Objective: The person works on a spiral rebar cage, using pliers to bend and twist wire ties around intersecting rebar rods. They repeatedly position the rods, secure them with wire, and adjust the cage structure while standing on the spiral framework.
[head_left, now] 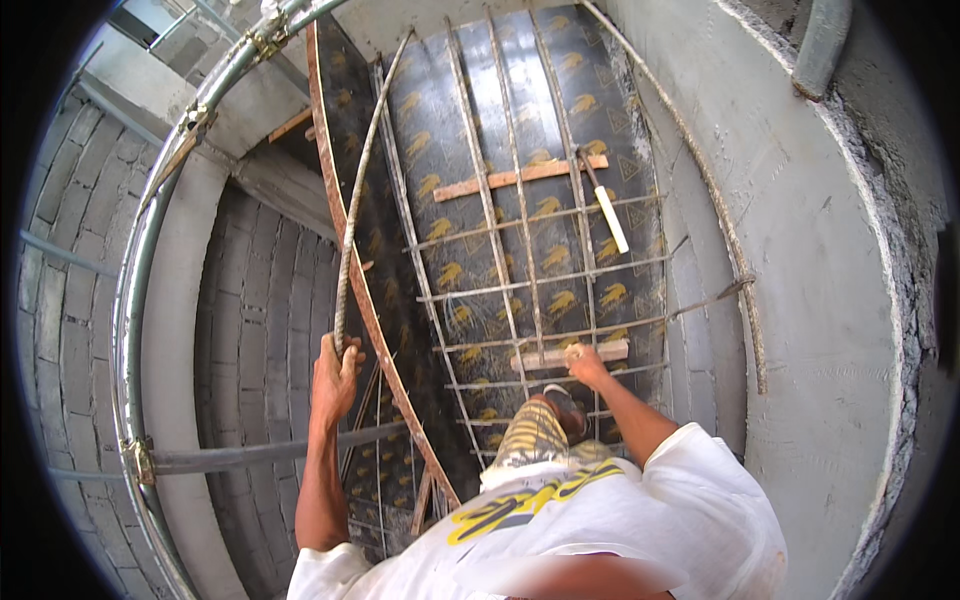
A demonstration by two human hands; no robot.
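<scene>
- Left hand [335, 375]: clenched around the lower end of a long ribbed rebar [352, 230]. The fingers wrap the bar fully.
- Rebar axis: the bar runs up and away from the left hand, nearly parallel to the raised edge board [340, 240] of the formwork, with its far tip near the top of the deck. It lies just left of the tied rebar grid [520, 270], not yet among the grid bars.
- Right hand [585, 362]: closed on a grid bar beside a short wooden block [570, 355] that lies across the mesh. Whether it also holds a small item cannot be told.
- Nearer hand: the left hand alone carries the loose rebar; the right hand is well apart from it, on the other side of the grid.
- Formwork panel [440, 130]: dark plywood with yellow marks. It holds the grid, a second wooden batten [520, 178] higher up, and a hammer [602, 205] lying across the bars.
- Surroundings: a curved scaffold tube [135, 300] runs at the left over a brick wall [60, 260]; a concrete wall [820, 250] stands at the right.
</scene>
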